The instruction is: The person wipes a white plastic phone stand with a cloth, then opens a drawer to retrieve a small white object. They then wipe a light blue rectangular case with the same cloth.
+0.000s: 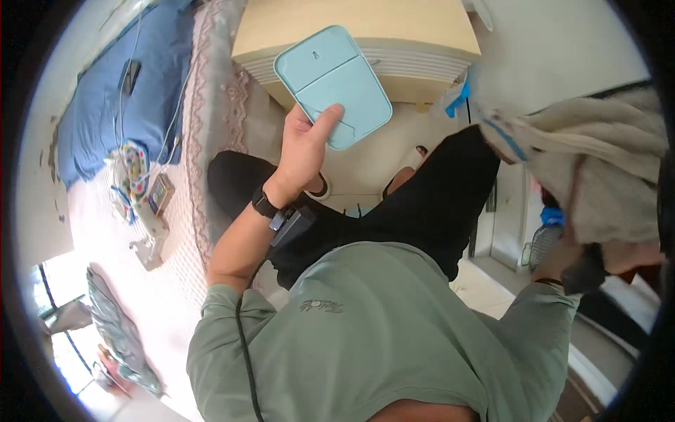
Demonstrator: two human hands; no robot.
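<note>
My left hand (311, 142) holds a flat light-blue plastic panel (337, 79) by its near edge, thumb on top and fingers beneath. The panel has rounded corners, a raised rim, a seam across it and a small keyhole-shaped slot. It is tilted, above the floor in front of a pale wooden cabinet (364, 18). My right arm (551, 264) reaches out to the right, blurred, beside hanging beige cloth (606, 195). The right hand itself cannot be made out clearly, nor whether it grips anything.
On the left is a bed (179, 295) with a blue pillow (153, 68), a dark phone (130, 77), white cables and a patterned pouch (136, 161). A blue-and-clear plastic bag (457, 100) is by the cabinet's right corner. A blue-capped container (548, 237) stands at right.
</note>
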